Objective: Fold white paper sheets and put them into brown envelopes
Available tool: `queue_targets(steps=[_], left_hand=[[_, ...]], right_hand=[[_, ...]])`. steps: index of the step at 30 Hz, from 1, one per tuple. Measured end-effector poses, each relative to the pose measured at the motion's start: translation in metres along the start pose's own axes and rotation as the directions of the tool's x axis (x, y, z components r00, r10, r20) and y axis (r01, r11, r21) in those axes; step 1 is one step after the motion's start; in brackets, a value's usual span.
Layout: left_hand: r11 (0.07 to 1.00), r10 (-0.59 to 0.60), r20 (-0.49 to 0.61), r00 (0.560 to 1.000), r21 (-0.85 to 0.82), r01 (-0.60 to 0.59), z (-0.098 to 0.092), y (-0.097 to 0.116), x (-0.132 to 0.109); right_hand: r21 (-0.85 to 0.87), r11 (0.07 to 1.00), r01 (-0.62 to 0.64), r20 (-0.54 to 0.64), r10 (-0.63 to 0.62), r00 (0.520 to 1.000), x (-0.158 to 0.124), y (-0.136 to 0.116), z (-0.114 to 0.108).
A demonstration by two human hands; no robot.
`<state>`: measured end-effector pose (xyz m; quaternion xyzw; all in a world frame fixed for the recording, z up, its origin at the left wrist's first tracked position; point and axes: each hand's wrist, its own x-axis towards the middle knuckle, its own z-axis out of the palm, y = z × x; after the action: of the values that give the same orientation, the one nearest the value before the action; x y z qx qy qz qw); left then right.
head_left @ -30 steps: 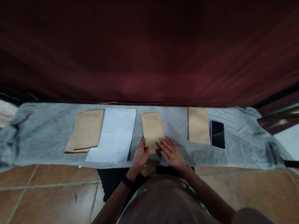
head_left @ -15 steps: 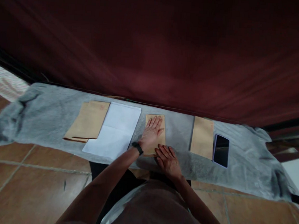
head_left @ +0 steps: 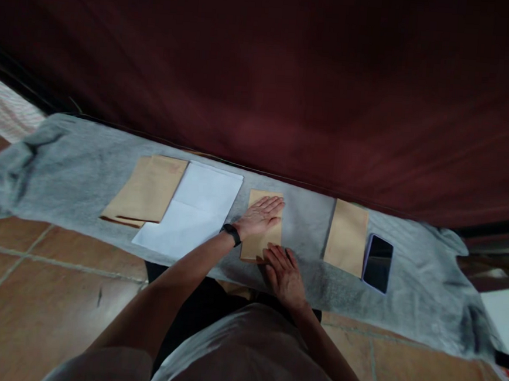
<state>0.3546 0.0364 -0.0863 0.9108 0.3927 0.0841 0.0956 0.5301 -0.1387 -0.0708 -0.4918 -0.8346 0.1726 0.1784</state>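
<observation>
A brown paper envelope (head_left: 252, 250) lies flat in front of me on the grey cloth (head_left: 305, 230). My left hand (head_left: 261, 216) rests flat across its upper half, fingers stretched out to the right, and covers part of it. A black band (head_left: 232, 234) circles my left wrist. At the envelope's lower right corner is my right hand (head_left: 284, 273), palm down, with fingers extended and their tips on the paper. Neither hand grips anything.
To the left, brown envelopes (head_left: 153, 188) overlap white paper sheets (head_left: 195, 209). On the right lie another brown envelope (head_left: 346, 237) and a phone (head_left: 378, 263) with a dark screen. A dark red curtain-like surface (head_left: 263, 79) rises behind the cloth. Tiled floor (head_left: 61, 298) shows below.
My left hand has turned, so its fingers now point more to the right across the envelope. My right hand stays near the lower corner. The whole view has tilted slightly.
</observation>
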Motion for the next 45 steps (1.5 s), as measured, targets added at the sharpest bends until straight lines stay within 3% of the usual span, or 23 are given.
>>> queue_targets(steps=[11,23,33,38,45], left_hand=[[0.99,0.131,0.002,0.991,-0.056,-0.131,-0.004,0.028,-0.047],[0.966,0.196,0.01,0.981,-0.176,-0.191,-0.016,0.06,-0.096],[0.958,0.237,0.074,0.969,-0.186,-0.22,-0.016,0.07,-0.131],[0.959,0.241,0.152,0.958,-0.19,-0.211,-0.019,0.071,-0.137],[0.956,0.258,0.098,0.961,-0.171,-0.24,-0.015,0.068,-0.137]], right_hand=[[0.064,0.998,-0.025,-0.073,0.03,0.997,-0.003,0.004,0.006],[0.177,0.981,-0.076,-0.139,0.101,0.985,-0.005,0.006,0.008],[0.192,0.98,-0.052,-0.121,0.076,0.99,-0.006,0.012,0.006],[0.101,0.993,0.056,-0.015,-0.055,0.998,0.014,0.031,0.001],[-0.114,0.986,0.119,0.083,-0.11,0.99,0.073,0.063,0.004]])
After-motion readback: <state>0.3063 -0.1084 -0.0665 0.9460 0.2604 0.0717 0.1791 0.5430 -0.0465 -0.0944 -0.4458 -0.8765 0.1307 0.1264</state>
